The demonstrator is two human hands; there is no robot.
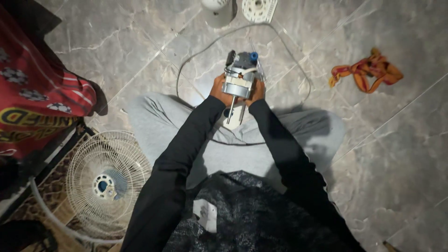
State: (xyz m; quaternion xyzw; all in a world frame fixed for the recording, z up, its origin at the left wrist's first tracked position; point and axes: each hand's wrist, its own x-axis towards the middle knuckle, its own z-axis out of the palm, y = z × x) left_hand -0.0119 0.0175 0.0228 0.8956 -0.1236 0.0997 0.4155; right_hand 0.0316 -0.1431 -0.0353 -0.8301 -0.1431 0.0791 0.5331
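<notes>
Both hands hold a small fan motor (239, 80) up above the person's lap, over the grey marble floor (396, 140); the left hand (218, 89) closes its grip on the motor's left side, and the right hand (257, 92) closes its grip on the right side, so the motor sits squarely between the two, touching both; the fingers wrap round behind the metal body and cannot be seen in full, but each grip is plainly pressed onto the motor rather than spread. The motor's silver housing lies level with the knuckles; its dark top with a blue cap (254, 56) stands out beyond the hands, away from the person; its thin steel shaft (230, 110) points back toward the body, passing down between the wrists. A pale cord (186, 60) loops across the floor around the motor and the knees. The person sits in grey trousers and black sleeves. To the left, beside the left knee, lies a white wire fan guard (105, 182); further left hangs a red patterned cloth (37, 93); at the top edge rest a white fan part (217, 10) and a white round grille piece (259, 9); well apart to the right lies an orange rag (368, 70).
</notes>
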